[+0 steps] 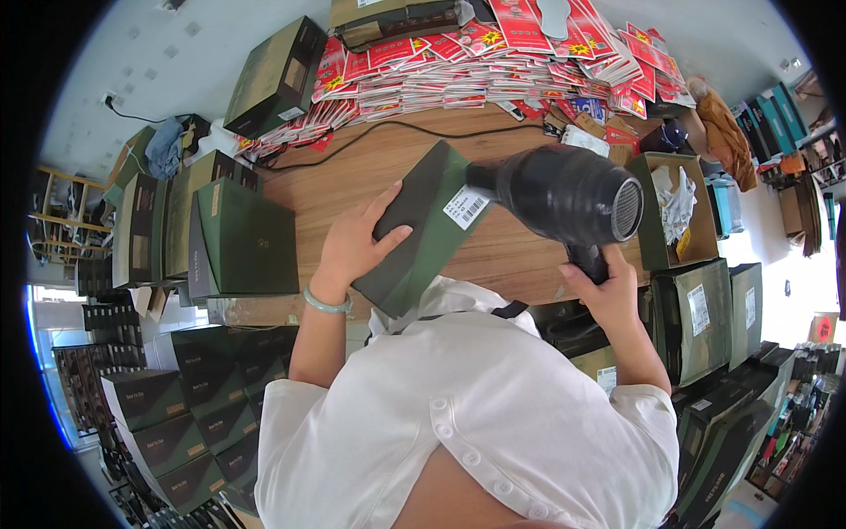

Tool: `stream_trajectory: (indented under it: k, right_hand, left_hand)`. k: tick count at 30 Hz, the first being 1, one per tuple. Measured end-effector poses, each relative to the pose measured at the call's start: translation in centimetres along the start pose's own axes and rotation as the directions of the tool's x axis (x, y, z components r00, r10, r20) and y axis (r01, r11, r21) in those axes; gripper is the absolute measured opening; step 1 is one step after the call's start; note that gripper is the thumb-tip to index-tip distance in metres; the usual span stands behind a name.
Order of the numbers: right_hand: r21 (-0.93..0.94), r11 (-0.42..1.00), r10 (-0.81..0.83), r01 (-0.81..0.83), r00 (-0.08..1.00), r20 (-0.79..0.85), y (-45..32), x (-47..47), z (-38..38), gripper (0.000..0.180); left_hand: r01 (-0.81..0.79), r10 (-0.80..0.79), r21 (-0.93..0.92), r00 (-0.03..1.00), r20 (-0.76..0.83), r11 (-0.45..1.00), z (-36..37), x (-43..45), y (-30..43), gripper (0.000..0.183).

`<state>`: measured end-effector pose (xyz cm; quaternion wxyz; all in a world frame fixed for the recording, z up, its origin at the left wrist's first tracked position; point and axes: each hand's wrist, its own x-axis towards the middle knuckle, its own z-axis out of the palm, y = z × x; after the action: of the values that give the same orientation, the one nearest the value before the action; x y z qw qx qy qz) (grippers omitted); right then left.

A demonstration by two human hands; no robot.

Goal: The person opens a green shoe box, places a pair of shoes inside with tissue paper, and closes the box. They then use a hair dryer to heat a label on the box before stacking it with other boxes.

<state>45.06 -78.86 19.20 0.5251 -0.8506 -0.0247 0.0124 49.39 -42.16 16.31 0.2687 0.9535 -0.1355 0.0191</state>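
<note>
My left hand (360,235) grips the edge of a dark green cardboard shoebox (416,244), which is held tilted at the front of the wooden table. A white barcode label (466,206) sits on the box's green side. My right hand (607,287) is closed around the handle of a black hair dryer (555,192). The dryer's nozzle points left, at the label's upper edge; whether it touches the box I cannot tell. Fingers of the right hand are partly hidden behind the handle.
Stacks of red printed cards (456,82) line the table's back, with a black cable (396,123) before them. Green shoeboxes (248,238) stand at the left. An open box (677,211) holding crumpled paper is at the right; more boxes (694,317) stand beside my right arm.
</note>
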Motion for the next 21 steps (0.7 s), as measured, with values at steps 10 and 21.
stream_trajectory:
  k: [10,21]
  right_hand:
    - [0.024,0.996,0.081,-0.082,0.996,0.034,1.5,1.2,-2.5,0.050]
    - [0.130,0.974,0.189,-0.187,0.982,-0.005,6.3,5.4,-1.8,0.038]
  left_hand:
    - [0.037,-0.035,-0.032,0.998,0.062,0.999,-0.8,1.0,0.0,0.065]
    - [0.182,-0.279,0.473,0.950,0.141,0.862,1.0,1.7,4.0,0.124]
